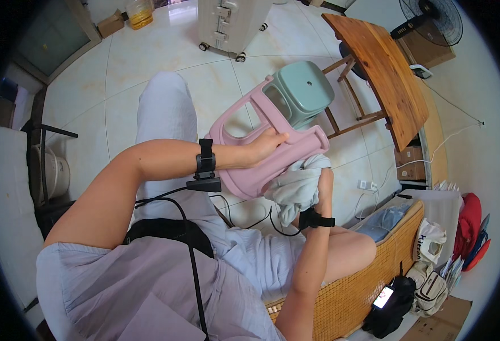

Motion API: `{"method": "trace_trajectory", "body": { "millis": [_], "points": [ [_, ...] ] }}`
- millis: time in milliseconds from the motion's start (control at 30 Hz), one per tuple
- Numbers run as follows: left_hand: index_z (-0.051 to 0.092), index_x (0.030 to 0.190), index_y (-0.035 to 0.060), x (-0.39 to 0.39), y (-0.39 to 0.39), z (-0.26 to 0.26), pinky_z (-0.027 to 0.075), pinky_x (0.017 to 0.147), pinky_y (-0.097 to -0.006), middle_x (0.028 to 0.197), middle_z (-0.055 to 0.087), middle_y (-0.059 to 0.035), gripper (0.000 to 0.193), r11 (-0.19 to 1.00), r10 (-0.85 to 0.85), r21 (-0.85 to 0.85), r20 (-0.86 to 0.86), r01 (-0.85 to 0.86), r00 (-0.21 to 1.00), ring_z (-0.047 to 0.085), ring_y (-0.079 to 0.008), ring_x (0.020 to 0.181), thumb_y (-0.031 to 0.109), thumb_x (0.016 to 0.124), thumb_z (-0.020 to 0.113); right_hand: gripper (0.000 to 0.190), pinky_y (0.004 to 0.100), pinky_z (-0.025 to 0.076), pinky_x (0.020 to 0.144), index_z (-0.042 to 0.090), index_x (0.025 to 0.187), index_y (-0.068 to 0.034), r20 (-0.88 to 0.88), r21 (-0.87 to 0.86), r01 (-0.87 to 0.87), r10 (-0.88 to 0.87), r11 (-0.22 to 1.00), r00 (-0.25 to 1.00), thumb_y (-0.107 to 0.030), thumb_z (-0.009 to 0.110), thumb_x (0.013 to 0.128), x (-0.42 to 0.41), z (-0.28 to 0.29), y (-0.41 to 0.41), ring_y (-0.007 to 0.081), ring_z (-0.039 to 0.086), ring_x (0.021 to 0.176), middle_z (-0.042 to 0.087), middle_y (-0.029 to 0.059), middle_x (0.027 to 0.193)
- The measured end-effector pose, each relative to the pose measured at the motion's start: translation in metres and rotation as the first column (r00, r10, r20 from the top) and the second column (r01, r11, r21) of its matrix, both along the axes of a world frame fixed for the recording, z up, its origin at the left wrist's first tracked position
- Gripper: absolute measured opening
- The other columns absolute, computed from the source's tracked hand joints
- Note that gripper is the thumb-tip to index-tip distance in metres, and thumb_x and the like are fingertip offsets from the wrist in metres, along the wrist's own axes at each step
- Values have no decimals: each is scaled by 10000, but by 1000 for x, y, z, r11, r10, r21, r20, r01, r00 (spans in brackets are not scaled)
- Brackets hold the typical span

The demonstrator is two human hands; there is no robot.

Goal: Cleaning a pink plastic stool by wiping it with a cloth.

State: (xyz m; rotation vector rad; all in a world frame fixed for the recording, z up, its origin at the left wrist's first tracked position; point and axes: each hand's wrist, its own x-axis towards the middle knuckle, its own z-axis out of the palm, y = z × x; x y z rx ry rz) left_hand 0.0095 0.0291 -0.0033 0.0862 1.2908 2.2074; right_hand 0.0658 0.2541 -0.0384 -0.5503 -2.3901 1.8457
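My left hand (265, 147) grips a leg of a pink plastic stool (250, 181), which is tipped on its side in front of my knees. In my right hand (325, 183) is a bunched pale grey-green cloth (297, 183), pressed against the stool's near side. The cloth hides part of that hand's fingers. Just beyond the pink stool stands a mint-green plastic stool (307, 85), upright on the floor; whether the two touch cannot be told.
A wooden folding table (382, 68) stands to the right, with a fan (431, 19) behind it. Ahead is a wheeled suitcase (228, 25). A power strip (367, 185) lies on the tiles. Black cables (186, 230) run from my wrist straps. Beside me, a phone (383, 297) rests on a black bag.
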Motion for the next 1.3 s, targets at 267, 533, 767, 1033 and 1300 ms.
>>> {"method": "trace_trajectory", "body": {
  "millis": [267, 533, 767, 1033, 1300],
  "points": [
    [485, 1180, 4, 2, 4, -7, 453, 858, -299, 1099, 560, -70, 297, 997, 4, -77, -59, -8, 998, 538, -139, 980, 168, 934, 456, 406, 371, 346, 495, 530, 602, 58, 137, -16, -13, 15, 1000, 990, -296, 516, 800, 2, 10, 5, 145, 418, 506, 463, 66, 503],
    [477, 1193, -14, -24, -21, 0, 453, 929, -319, 1154, 568, -130, 325, 996, 83, 18, 230, -89, 970, 561, -178, 1052, 201, 951, 442, 399, 389, 424, 567, 573, 694, 100, 398, 571, -371, 148, 732, 905, -285, 512, 778, 21, 15, -48, 243, 554, 574, 556, 186, 574],
    [464, 1219, -16, -29, -25, 20, 440, 958, -364, 1187, 558, -159, 409, 985, 43, 141, 377, -103, 925, 558, -235, 1084, 292, 963, 386, 363, 400, 478, 664, 609, 780, 56, 90, -231, -72, 95, 970, 991, -277, 475, 835, 33, -7, 38, 277, 632, 723, 646, 172, 750],
    [458, 1244, 21, -31, -39, 40, 436, 964, -394, 1210, 548, -173, 452, 979, 106, 106, 479, -177, 872, 553, -264, 1102, 348, 964, 317, 473, 393, 506, 860, 498, 1203, 36, -286, -432, 50, -190, 900, 939, -317, 382, 910, 54, 43, 68, 305, 596, 996, 573, 184, 1153],
    [447, 1265, 8, -41, -46, 21, 460, 934, -377, 1201, 553, -165, 510, 974, 107, 130, 454, -184, 885, 579, -254, 1062, 375, 952, 282, 499, 404, 487, 898, 500, 1208, 49, -150, -673, 313, -538, 670, 829, -330, 371, 910, 73, 15, 89, 315, 586, 1022, 580, 186, 1151]
  ]
}}
